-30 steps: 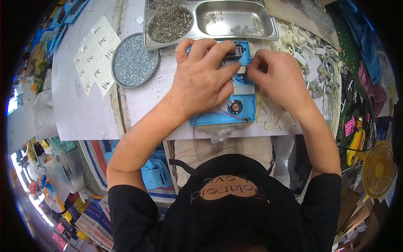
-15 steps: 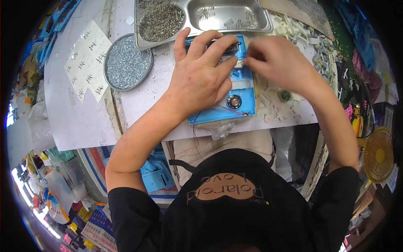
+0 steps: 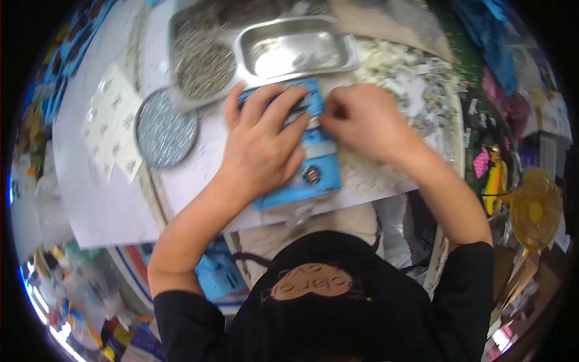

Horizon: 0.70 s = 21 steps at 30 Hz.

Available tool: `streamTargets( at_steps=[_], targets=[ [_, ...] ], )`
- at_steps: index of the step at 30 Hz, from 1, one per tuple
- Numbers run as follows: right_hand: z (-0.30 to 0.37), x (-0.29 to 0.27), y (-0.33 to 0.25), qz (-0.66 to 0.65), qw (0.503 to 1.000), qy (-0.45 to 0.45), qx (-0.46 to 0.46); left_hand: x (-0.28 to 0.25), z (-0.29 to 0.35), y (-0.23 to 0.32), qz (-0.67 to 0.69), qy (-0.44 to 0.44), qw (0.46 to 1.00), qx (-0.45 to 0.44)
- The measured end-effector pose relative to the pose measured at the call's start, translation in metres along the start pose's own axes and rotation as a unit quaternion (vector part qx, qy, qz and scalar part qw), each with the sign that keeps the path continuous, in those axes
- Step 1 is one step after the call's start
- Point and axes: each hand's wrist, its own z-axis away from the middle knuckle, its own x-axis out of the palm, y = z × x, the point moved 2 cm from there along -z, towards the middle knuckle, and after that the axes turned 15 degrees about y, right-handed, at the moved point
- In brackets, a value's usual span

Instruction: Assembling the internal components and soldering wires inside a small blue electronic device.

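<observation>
A blue plastic casing (image 3: pixel 327 171) with a small round speaker (image 3: pixel 311 175) in its near part lies on the white-covered table in front of me. My left hand (image 3: pixel 262 137) rests across its left side, fingers spread and stretched toward its far end. At the casing's right edge, my right hand (image 3: pixel 365 120) is closed in a pinch with thumb and forefinger together. Whatever sits between those fingertips is too small and blurred to make out. Much of the casing's inside is hidden under my left hand.
Beyond the casing stands a metal tray (image 3: pixel 353 55) holding many small springs. To the left are a round dish (image 3: pixel 166 128) of small metal pieces and a marked paper sheet (image 3: pixel 111 123). Loose white parts (image 3: pixel 401 72) lie at the far right. A yellow fan (image 3: pixel 535 209) stands right.
The whole view has shifted, so the table and things on it appear lower and further left, and blurred. Both hands keep nearly the same place on the casing.
</observation>
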Motion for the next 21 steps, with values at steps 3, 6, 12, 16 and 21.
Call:
streamTargets(
  at_steps=[3,6,12,16,21],
  targets=[
    [-0.004,0.0,-0.003,-0.021,1.0,-0.009,0.011,0.001,-0.001,-0.001,-0.002,0.013,1.0,0.008],
    [-0.003,-0.006,0.012,-0.118,0.992,-0.033,0.016,0.002,-0.006,0.003,-0.002,0.019,1.0,0.005],
    [-0.083,-0.145,0.136,-0.074,0.973,-0.042,0.213,-0.001,-0.018,0.006,0.031,-0.001,0.999,-0.032],
    [-0.124,-0.247,0.319,0.498,0.816,0.073,0.285,0.0,-0.028,0.005,0.01,-0.015,1.0,-0.004],
    [-0.106,-0.271,0.449,0.481,0.805,0.202,0.281,0.012,-0.024,-0.015,0.068,0.023,0.997,0.01]
  ],
)
